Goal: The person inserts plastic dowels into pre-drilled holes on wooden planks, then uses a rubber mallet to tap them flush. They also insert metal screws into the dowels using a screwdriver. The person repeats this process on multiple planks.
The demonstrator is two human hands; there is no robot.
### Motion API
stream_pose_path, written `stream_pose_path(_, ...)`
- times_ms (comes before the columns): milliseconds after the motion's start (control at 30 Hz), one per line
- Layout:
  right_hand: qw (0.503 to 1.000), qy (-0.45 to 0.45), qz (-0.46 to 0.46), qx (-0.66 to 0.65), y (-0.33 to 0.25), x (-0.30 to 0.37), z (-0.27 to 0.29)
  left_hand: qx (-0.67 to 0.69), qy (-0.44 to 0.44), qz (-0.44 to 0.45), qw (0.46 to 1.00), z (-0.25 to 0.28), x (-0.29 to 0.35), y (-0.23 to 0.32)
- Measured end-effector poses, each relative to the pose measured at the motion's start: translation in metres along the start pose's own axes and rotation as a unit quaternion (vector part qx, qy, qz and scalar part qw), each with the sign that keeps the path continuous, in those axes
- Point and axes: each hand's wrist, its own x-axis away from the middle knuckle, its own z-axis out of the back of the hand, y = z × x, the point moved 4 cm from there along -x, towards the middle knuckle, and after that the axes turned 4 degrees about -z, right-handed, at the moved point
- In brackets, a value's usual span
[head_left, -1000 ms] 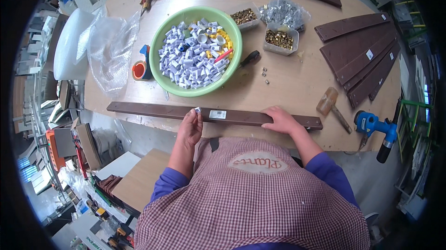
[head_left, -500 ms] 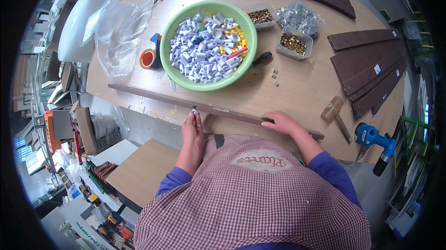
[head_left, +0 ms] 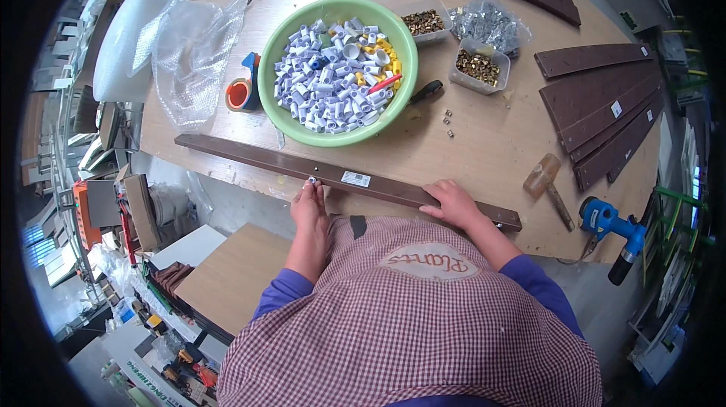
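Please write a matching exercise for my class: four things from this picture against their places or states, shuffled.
Column one
1. Round light-green plastic basin
2. Wooden-handled amber mallet
3. Left hand
4. Right hand

Column two
A. Laid over the long, flat dark-brown board
B. Heaped with small white and yellow pieces
C. Pinching a small pale piece
D. Lying beside the blue-and-black power tool

Pairs: 1-B; 2-D; 3-C; 4-A

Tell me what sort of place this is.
Likely an assembly workshop: there's a mallet, a blue gun-shaped tool, and a clear tub of small brass-coloured pieces.
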Motion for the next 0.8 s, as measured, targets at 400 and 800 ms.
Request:
stream_pose_path(400, 0.994, 0.07, 0.047, 0.072, -0.012, 0.007, -0.006, -0.118, 0.046, -0.031, 0.991, 0.001, -0.002, -0.002)
stream_pose_path(800, 0.993, 0.02, 0.007, 0.119, -0.012, 0.007, -0.006, -0.132, -0.181, -0.272, 0.936, -0.112, 0.013, 0.079)
